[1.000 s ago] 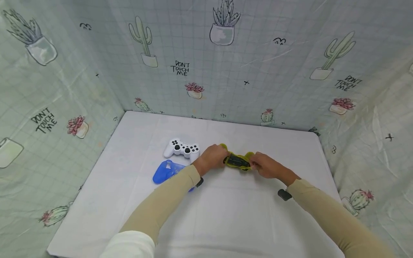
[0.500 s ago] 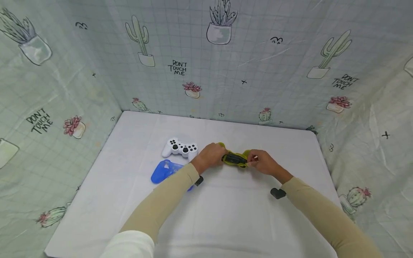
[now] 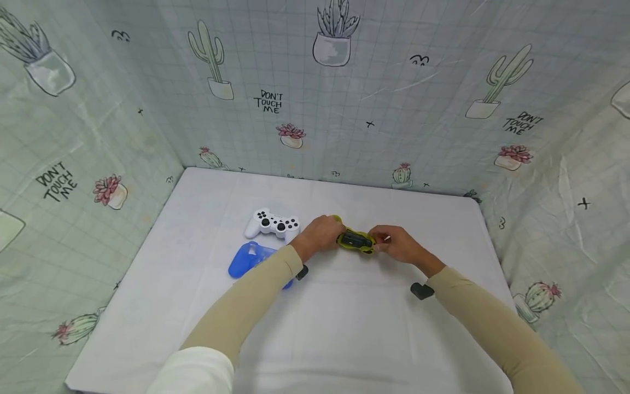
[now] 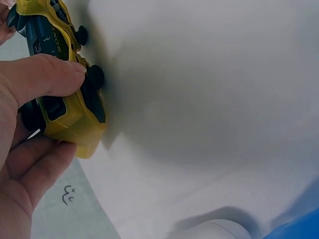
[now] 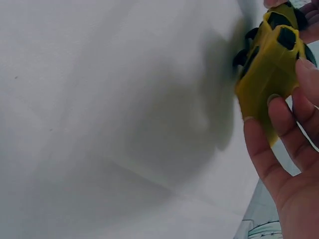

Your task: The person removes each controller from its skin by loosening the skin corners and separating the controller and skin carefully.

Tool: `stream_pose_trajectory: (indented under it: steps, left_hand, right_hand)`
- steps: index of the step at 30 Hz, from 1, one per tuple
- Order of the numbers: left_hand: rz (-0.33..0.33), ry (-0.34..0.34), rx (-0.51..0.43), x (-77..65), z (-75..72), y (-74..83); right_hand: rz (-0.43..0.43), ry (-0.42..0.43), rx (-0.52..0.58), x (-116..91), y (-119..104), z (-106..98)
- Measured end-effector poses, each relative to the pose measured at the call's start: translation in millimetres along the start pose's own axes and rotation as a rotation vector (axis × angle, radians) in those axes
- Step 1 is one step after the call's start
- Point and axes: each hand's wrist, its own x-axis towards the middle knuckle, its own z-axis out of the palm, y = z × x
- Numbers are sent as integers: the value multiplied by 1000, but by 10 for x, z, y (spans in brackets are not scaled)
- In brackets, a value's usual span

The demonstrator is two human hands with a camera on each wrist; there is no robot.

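Observation:
A black game controller (image 4: 47,37) in a yellow silicone cover (image 4: 75,122) is held low over the white table, its stick side turned down. My left hand (image 3: 321,235) grips its left end, thumb across the top edge and fingers beneath the grip. At the other end, my right hand (image 3: 397,244) holds the covered grip with thumb and fingers. In the right wrist view, yellow cover (image 5: 266,82) wraps that grip, and its fingertips lie against it. The head view shows the controller's dark middle (image 3: 355,239) framed by the yellow rim.
A white game controller (image 3: 272,224) lies left of my left hand. Nearer me is a blue silicone cover (image 3: 248,259), partly behind my left forearm. The white table (image 3: 354,323) is bordered by a cactus-print cloth (image 3: 236,131). Dark wrist pieces (image 3: 421,290) hang below both wrists.
My right hand has shifted slightly left and its fingers have changed position on the cover's right end. The left hand keeps its grip. The head view has drifted a little.

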Motion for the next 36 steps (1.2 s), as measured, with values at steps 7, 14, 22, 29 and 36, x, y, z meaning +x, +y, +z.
stream_pose_trajectory:
  steps: [7,14,22,29,36]
  left_hand:
    - [5,7,18,14,-19,-11]
    - [33,1,18,42,-13,7]
    - [4,-9,-9,46,-4,50]
    - [2,9,0,85,-19,61]
    - [-27,-36,-11,41,-14,-8]
  right_hand:
    - [-78,-36,-275,51,-163,115]
    - [-103,133,-563,10,-346,291]
    - [-14,174,-833,29,-505,401]
    - [-52,152,-969,-11,-443,413]
    - [-213,79,-964,-90,-284,292]
